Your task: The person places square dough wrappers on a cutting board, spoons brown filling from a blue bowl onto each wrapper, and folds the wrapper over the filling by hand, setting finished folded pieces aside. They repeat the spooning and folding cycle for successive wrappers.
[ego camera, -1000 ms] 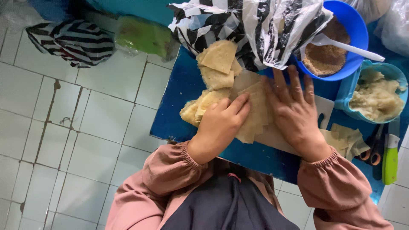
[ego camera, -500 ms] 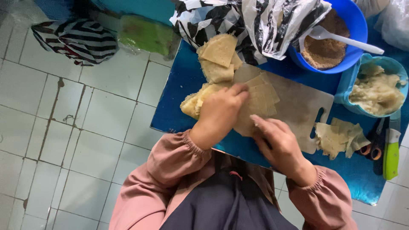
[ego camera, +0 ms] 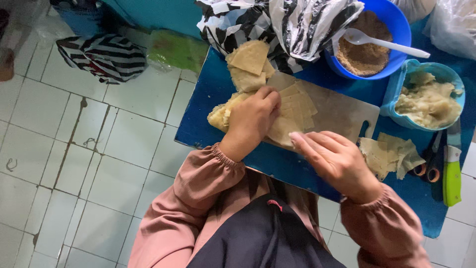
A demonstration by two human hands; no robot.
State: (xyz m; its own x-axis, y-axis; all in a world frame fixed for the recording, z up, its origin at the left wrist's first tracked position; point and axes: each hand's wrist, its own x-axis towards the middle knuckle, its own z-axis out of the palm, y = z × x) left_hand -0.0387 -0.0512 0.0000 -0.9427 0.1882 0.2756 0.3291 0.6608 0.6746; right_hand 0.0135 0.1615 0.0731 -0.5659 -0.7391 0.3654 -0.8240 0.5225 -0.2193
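Note:
My left hand (ego camera: 252,119) presses down on a pile of thin beige dough sheets (ego camera: 296,106) lying on a wooden cutting board (ego camera: 342,111). More sheets (ego camera: 248,62) are stacked at the board's far left corner. My right hand (ego camera: 333,160) hovers over the board's near edge, fingers together and pointing left, touching the edge of a sheet; whether it grips it I cannot tell. The board rests on a low blue table (ego camera: 203,109).
A blue bowl of brown crumbs (ego camera: 369,54) with a white spoon (ego camera: 384,43) stands at the back. A light blue tub of pale paste (ego camera: 427,97), scraps of dough (ego camera: 389,155), scissors (ego camera: 434,161) and a green-handled knife (ego camera: 452,173) lie right. Striped plastic bags (ego camera: 292,22) sit behind.
My right hand lifted off the dough sheets and pulled back toward the board's near edge. My left hand stayed pressed on the pile.

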